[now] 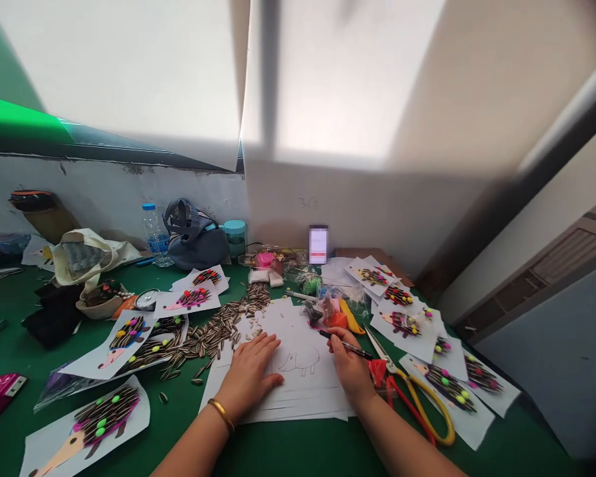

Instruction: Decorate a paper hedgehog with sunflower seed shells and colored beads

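My left hand (253,371) lies flat on a stack of white paper (298,401), fingers stretched out, a gold bangle on the wrist. On the top sheet is a line drawing of a hedgehog (300,359) with a pointed snout and short legs. To the right of it, my right hand (346,364) is closed around a black pen (345,343) and rests at the paper's edge. Just above the pen lie lumps of coloured clay (335,315) in clear wrappers. Scissors (417,397) with yellow and red handles lie beside my right forearm.
Loose sunflower seeds (208,336) spread left of the paper. Finished hedgehog pictures (447,384) lie at right, with more hedgehog cards (99,424) at left. A phone (318,245) stands against the wall. Behind are a water bottle (155,238) and a blue bag (193,242).
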`<state>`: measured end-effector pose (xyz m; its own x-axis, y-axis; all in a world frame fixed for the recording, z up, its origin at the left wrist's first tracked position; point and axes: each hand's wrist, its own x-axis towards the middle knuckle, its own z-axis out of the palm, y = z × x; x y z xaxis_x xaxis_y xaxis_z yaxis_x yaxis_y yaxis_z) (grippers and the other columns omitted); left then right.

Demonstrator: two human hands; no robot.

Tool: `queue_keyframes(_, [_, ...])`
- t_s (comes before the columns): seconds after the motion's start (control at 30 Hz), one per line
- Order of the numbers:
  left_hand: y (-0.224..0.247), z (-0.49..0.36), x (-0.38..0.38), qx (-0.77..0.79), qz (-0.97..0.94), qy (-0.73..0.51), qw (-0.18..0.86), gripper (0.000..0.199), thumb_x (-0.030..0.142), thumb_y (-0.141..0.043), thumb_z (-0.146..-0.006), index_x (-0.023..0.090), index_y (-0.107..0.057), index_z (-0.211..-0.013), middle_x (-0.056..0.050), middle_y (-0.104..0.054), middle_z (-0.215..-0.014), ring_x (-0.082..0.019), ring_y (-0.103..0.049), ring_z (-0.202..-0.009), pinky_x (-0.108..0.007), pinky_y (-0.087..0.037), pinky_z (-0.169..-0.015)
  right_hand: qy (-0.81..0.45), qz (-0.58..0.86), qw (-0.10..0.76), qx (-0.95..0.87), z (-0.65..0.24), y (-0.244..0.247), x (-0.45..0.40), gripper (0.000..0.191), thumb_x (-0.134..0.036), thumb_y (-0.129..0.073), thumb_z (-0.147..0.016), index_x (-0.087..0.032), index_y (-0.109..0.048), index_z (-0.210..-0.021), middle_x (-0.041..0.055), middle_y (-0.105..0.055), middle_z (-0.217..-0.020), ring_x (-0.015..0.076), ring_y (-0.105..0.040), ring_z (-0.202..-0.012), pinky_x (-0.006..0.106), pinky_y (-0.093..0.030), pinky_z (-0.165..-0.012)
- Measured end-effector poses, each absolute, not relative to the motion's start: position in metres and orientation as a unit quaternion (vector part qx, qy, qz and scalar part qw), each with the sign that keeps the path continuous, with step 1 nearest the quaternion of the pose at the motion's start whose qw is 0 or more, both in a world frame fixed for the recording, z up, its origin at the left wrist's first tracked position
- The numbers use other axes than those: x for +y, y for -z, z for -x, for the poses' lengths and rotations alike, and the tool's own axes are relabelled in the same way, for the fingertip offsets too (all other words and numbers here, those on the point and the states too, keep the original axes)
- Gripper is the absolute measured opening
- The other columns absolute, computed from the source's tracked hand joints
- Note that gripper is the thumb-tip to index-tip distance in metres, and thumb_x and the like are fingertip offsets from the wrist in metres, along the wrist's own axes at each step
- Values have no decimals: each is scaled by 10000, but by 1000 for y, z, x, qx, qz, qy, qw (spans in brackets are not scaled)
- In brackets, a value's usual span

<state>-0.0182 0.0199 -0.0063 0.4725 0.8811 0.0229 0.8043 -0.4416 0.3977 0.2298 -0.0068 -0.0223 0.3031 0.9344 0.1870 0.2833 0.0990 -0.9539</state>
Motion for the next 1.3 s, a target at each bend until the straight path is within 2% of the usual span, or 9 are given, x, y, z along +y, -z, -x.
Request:
queue_keyframes(0.1, [5,19,22,510,-836,-126,157,555,356,-637,-817,266,-494,-1346,-62,-463,-1460,-259,-372,-1370,-455,-286,-1118,-277,607,561,-489,-231,23,-5,329,-469,-440,-921,-209,-600,-1045,49,-621,-878,206,-586,-809,344,-501,-769])
queue_keyframes(0.2, [2,19,23,513,-836,-129,144,492,390,-593,-850,252,-529,-1318,-68,-484,-1442,-259,-397,-1353,-452,-302,-1109,-234,605,577,-496,-233,21,-5,309,-461,-459,-913,-209,-613,-1006,71,-644,-975,228,-595,-929,369,-486,-852])
queue_keyframes(0.37, [-1,18,19,492,-853,-100,145,728,510,-713,-709,266,-492,-1358,-66,-434,-1480,-306,-315,-1396,-510,-242,-1124,-189,596,582,-519,-234,8,-9,316,-456,-501,-883,-202,-628,-1022,81,-661,-1068,246,-593,-1023,393,-465,-916])
queue_keyframes(0.53, [-2,17,15,494,-851,-74,162,803,546,-718,-673,269,-464,-1382,-59,-409,-1496,-314,-277,-1413,-539,-216,-1123,-223,642,515,-522,-234,5,-10,288,-459,-501,-842,-205,-627,-795,42,-674,-825,223,-608,-817,317,-477,-749])
queue_keyframes(0.77, [-2,16,17,498,-849,-80,158,841,556,-732,-643,280,-457,-1387,-57,-429,-1483,-320,-302,-1396,-525,-216,-1121,-232,641,476,-556,-233,12,-6,273,-417,-437,-848,-230,-570,-701,16,-626,-719,224,-595,-759,302,-462,-682])
queue_keyframes(1.03, [-3,16,17,497,-849,-78,161,850,537,-752,-630,277,-458,-1384,-67,-439,-1476,-313,-315,-1390,-507,-216,-1119,-231,627,489,-561,-233,17,-5,326,-458,-416,-911,-221,-640,-923,19,-611,-711,203,-585,-684,322,-494,-678])
queue_keyframes(1.23, [-3,16,16,493,-849,-85,169,847,512,-760,-632,271,-454,-1385,-60,-439,-1475,-299,-317,-1388,-496,-216,-1122,-231,592,471,-612,-231,21,-6,273,-393,-498,-893,-215,-646,-1037,68,-667,-1050,225,-611,-993,336,-485,-886])
queue_keyframes(1.3, [-3,16,16,492,-849,-85,173,846,514,-759,-632,273,-455,-1384,-63,-439,-1475,-302,-324,-1384,-502,-218,-1120,-227,585,457,-631,-231,22,-6,266,-364,-507,-888,-221,-636,-1073,68,-659,-1091,225,-603,-1029,338,-480,-908])
